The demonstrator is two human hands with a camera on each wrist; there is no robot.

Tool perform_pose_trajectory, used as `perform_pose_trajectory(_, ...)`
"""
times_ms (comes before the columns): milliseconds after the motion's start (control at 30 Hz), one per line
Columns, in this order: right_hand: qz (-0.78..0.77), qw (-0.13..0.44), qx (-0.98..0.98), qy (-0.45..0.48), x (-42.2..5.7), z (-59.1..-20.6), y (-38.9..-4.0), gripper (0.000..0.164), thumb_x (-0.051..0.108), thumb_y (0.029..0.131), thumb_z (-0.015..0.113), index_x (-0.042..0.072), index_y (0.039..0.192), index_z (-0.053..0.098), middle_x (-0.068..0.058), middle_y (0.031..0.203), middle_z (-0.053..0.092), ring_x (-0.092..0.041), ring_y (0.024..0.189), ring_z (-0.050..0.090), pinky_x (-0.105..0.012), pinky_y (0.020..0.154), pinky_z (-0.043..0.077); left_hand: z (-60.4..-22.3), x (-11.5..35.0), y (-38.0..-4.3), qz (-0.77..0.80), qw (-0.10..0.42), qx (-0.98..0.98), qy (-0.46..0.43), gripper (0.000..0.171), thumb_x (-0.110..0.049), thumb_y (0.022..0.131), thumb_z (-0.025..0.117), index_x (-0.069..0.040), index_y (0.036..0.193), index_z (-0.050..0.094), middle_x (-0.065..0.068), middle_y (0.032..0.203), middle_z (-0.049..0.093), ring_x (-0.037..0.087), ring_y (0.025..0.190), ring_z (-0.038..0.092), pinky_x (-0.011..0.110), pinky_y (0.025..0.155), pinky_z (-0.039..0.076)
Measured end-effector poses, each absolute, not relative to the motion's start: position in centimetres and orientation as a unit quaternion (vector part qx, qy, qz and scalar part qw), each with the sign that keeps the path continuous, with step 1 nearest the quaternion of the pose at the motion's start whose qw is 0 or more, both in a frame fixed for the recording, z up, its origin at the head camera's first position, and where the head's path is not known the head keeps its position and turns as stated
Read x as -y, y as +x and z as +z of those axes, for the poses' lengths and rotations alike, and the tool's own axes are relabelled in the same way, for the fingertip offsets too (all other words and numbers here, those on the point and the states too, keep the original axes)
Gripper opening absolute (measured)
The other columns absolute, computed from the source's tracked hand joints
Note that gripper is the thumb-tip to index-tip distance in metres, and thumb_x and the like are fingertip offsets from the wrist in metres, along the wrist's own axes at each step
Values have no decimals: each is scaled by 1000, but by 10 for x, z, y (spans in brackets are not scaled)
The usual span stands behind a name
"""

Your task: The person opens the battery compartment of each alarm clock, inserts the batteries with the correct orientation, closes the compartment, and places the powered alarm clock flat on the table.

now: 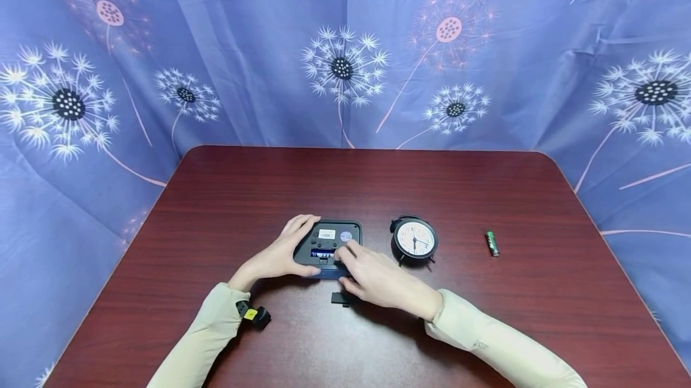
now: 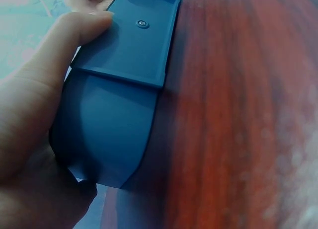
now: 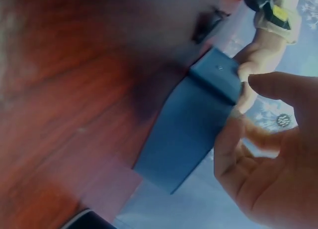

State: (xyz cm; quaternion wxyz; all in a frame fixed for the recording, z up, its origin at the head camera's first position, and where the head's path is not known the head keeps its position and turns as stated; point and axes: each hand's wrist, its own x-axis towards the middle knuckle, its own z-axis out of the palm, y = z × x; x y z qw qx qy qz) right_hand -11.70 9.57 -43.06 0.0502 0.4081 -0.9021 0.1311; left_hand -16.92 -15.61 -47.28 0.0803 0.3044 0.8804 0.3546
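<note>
A dark box-shaped device [image 1: 308, 250] is on the table, its back with labels and a battery compartment facing up. My left hand [image 1: 281, 253] grips its left end, the thumb along the near side; the left wrist view shows that thumb on the dark side face [image 2: 114, 124]. A blue-and-white battery [image 1: 322, 253] lies in the compartment. My right hand [image 1: 378, 277] has bent fingertips at the compartment's right end, the thumb apart from them near the device's edge. Whether those fingers pinch anything is hidden. Below the device lies a small black battery cover [image 1: 340, 298].
A black round alarm clock [image 1: 414, 239] with a white dial stands right of the device. Farther right, a green battery [image 1: 492, 244] lies on the reddish-brown table [image 1: 367, 184]. A blue dandelion-print curtain [image 1: 270, 46] hangs behind.
</note>
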Motion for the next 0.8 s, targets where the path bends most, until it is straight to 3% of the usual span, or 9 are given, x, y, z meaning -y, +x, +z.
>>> perform_pose_trajectory(233,106,70,902,412,-102,-426,-105,21,29,82,74,17,82,57,7,75,53,-7,57,50,-21,45,36,-474,156,-169,356,77,-882,300,103,-41,70,82,-11,152,27,12,154,27,29,142,20,56,110,30)
perform_pose_trajectory(567,54,25,918,392,-104,-426,-97,31,38,75,80,16,84,60,7,76,58,-12,64,58,-26,48,43,-475,155,-169,356,81,-882,298,104,-41,70,82,-9,152,27,12,154,27,30,142,20,56,110,30)
perform_pose_trajectory(800,44,9,917,395,-105,-432,-96,29,28,73,81,14,83,57,4,77,60,-14,63,60,-27,46,41,-474,155,-169,357,79,-881,300,103,-40,69,83,-10,151,28,12,153,28,30,141,21,56,110,30)
